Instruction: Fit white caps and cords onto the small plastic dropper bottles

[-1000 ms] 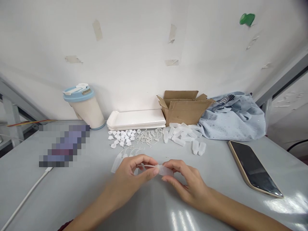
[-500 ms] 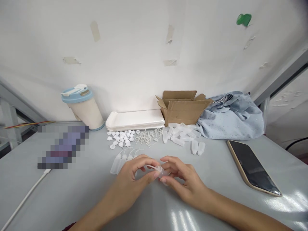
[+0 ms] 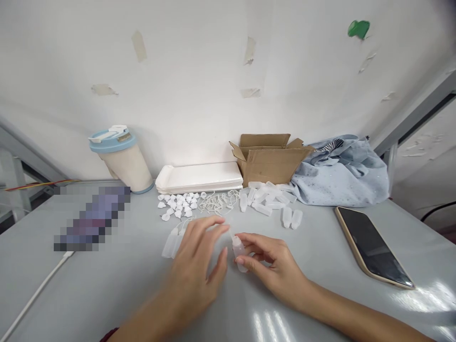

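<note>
Grey tabletop (image 3: 313, 247), busy far side
From its middle: caps (image 3: 177, 203) and white stack (image 3: 201, 176) at eleven, tubes (image 3: 216, 204) at twelve, bottles (image 3: 261, 209) and cardboard box (image 3: 274, 166) at one, cloth (image 3: 342, 178) at two, phone (image 3: 372, 247) at three, cup (image 3: 128, 168) at ten; pixelated item (image 3: 98, 213), hard to identify, near nine.

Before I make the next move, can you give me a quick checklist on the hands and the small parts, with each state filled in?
1. Right hand grips the small bottle: ok, held between thumb and fingers.
2. Bottle points top-up: ok, though slightly tilted.
3. Left hand clear of the held bottle: ok, open, with a gap between them.
4. Bottle's top fully seated: cannot tell, too small and soft.
5. Bottle group beside the left hand fully visible: not ok, the hand hides part of it.
6. White caps unobstructed: ok, loose beyond the left hand.
</note>
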Action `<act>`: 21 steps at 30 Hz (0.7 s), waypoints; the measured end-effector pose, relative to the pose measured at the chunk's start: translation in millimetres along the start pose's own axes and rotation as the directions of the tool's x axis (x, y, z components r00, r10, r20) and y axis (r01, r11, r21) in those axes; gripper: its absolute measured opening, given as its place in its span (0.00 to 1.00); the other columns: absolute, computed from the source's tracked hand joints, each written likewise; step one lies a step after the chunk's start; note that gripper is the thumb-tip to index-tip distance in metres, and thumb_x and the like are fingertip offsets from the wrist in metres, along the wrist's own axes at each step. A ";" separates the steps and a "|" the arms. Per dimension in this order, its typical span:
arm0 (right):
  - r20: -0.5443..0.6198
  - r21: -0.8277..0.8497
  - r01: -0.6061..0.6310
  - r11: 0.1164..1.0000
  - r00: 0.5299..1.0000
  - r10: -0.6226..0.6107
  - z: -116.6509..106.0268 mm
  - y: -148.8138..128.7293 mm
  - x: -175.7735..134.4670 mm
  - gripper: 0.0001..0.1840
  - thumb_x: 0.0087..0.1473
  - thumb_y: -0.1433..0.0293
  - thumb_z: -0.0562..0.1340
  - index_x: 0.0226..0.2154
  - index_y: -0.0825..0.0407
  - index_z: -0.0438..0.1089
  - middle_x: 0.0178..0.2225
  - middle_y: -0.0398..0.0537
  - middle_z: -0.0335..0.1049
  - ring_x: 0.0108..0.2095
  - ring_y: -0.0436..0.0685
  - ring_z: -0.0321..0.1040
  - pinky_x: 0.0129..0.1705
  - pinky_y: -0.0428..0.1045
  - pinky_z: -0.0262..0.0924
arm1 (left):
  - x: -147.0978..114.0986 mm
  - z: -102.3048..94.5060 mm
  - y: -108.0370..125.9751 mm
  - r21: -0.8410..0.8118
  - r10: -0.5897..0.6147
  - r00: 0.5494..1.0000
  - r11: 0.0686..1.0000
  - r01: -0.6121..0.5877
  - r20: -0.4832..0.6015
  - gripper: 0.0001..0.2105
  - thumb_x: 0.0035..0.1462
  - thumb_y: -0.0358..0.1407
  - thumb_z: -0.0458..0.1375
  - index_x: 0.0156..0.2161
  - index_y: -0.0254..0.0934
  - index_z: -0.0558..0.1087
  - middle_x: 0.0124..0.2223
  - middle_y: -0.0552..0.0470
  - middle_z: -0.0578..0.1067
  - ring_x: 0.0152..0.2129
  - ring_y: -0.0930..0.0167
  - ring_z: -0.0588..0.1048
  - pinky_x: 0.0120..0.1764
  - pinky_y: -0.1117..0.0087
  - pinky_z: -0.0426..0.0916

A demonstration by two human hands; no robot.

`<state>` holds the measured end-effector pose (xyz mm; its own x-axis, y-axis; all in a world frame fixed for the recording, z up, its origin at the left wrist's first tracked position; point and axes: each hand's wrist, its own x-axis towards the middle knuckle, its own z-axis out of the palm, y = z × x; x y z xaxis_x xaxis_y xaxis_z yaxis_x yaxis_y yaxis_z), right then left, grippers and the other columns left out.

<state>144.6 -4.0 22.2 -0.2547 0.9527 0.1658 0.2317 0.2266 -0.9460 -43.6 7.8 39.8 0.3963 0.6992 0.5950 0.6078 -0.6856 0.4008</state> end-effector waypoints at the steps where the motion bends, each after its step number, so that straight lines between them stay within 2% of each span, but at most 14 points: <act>1: -0.002 0.006 -0.010 1.000 1.000 0.010 0.3 -1.1 0.0 0.17 0.54 0.64 0.63 0.45 0.54 0.71 0.32 0.48 0.74 0.29 0.52 0.71 0.30 0.47 0.69 | -0.1 0.3 0.1 0.014 0.084 0.996 0.996 -0.084 0.018 0.17 0.58 0.26 0.52 0.53 0.37 0.62 0.50 0.43 0.68 0.49 0.63 0.66 0.49 0.58 0.65; 3: -0.003 0.024 -0.039 0.999 0.999 0.039 1.0 -3.2 0.0 0.15 0.53 0.64 0.63 0.42 0.54 0.71 0.32 0.48 0.74 0.29 0.52 0.72 0.30 0.47 0.69 | 0.2 0.4 0.2 0.024 0.200 0.978 0.979 -0.202 0.053 0.17 0.58 0.23 0.52 0.52 0.34 0.63 0.47 0.43 0.71 0.46 0.63 0.67 0.47 0.59 0.65; 5: -0.004 0.054 -0.089 0.995 0.996 0.090 1.9 -4.5 0.1 0.15 0.53 0.63 0.64 0.41 0.54 0.70 0.32 0.47 0.74 0.28 0.52 0.72 0.29 0.47 0.69 | 0.9 -0.2 -0.2 0.038 0.257 0.964 0.965 -0.260 0.067 0.16 0.57 0.22 0.52 0.51 0.32 0.64 0.45 0.43 0.73 0.45 0.62 0.68 0.46 0.59 0.65; 9: 0.000 0.135 -0.191 0.972 0.981 0.193 3.9 -4.2 1.4 0.16 0.50 0.62 0.66 0.39 0.53 0.69 0.29 0.46 0.74 0.28 0.53 0.73 0.27 0.46 0.68 | 2.4 -3.3 0.7 0.037 0.269 0.960 0.961 -0.273 0.083 0.16 0.56 0.23 0.53 0.51 0.31 0.65 0.45 0.43 0.74 0.44 0.62 0.69 0.44 0.59 0.65; 12: -0.003 0.161 -0.213 0.964 0.976 0.216 5.0 -3.3 1.8 0.14 0.50 0.63 0.66 0.38 0.53 0.69 0.28 0.45 0.74 0.27 0.52 0.73 0.27 0.46 0.67 | 2.6 -3.4 3.9 0.037 0.277 0.955 0.959 -0.282 0.103 0.15 0.56 0.25 0.54 0.50 0.30 0.65 0.45 0.41 0.74 0.43 0.61 0.70 0.43 0.59 0.66; 16: -0.012 0.144 -0.216 0.966 0.976 0.220 6.9 -2.6 0.5 0.12 0.51 0.64 0.65 0.37 0.53 0.68 0.27 0.45 0.75 0.27 0.52 0.73 0.28 0.46 0.67 | 0.7 1.8 8.1 0.158 0.319 0.943 0.931 -0.330 0.090 0.13 0.58 0.30 0.56 0.48 0.29 0.66 0.43 0.40 0.75 0.42 0.59 0.71 0.40 0.58 0.67; 21: -0.006 0.136 -0.235 0.962 0.971 0.238 8.7 -2.0 0.0 0.12 0.52 0.64 0.64 0.37 0.53 0.67 0.26 0.44 0.75 0.28 0.53 0.74 0.29 0.46 0.67 | -2.2 8.3 10.7 0.287 0.354 0.934 0.890 -0.353 0.053 0.11 0.58 0.28 0.54 0.47 0.29 0.67 0.42 0.41 0.76 0.40 0.60 0.72 0.38 0.60 0.68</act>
<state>136.0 -6.2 21.7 -0.1860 0.9805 -0.0628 0.1554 -0.0338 -0.9873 -32.2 0.6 37.0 0.6215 0.4212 0.6605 0.5987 -0.7992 -0.0537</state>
